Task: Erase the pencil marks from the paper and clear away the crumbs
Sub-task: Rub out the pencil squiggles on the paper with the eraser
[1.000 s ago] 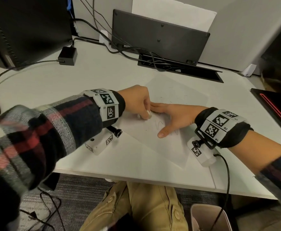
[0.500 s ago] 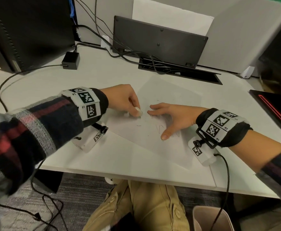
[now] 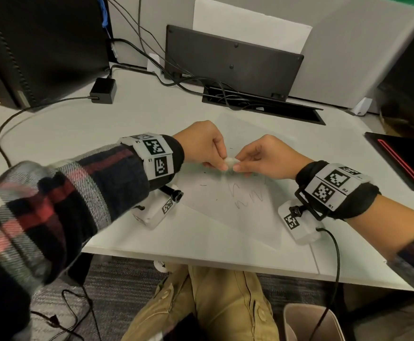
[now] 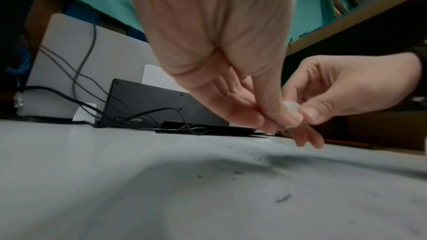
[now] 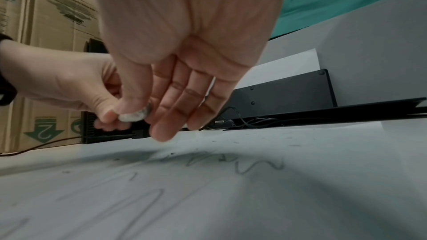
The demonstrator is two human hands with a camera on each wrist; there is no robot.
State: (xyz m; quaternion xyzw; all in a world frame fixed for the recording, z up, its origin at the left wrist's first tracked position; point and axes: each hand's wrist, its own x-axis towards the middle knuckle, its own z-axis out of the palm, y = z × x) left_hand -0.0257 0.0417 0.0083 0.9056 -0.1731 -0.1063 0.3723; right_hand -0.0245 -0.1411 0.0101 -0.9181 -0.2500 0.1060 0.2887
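Note:
A sheet of paper [image 3: 237, 217] lies on the white desk [image 3: 78, 134] with pencil squiggles [image 3: 247, 195] near its middle. Dark eraser crumbs [image 4: 238, 172] are scattered over it. A small white eraser [image 3: 230, 161] with a smudged grey face [image 5: 135, 115] is held a little above the paper's far part. My left hand [image 3: 219, 164] pinches it from the left between thumb and fingers. My right hand [image 3: 239, 165] pinches its other end with thumb and forefinger, its other fingers hanging loosely over the paper. In the right wrist view the squiggles [image 5: 258, 166] lie below the fingers.
A black power adapter [image 3: 103, 90] and cables lie at the back left beside a dark computer tower [image 3: 41, 45]. A black panel [image 3: 233, 60] leans on the partition behind a cable slot [image 3: 262, 107]. A black device with a red line [image 3: 402, 163] sits right. A bin [image 3: 306, 323] stands under the desk.
My right hand has lifted off the paper, where it lay flat, and closed its fingertips on the eraser. My left hand has raised the eraser off the sheet and moved it right.

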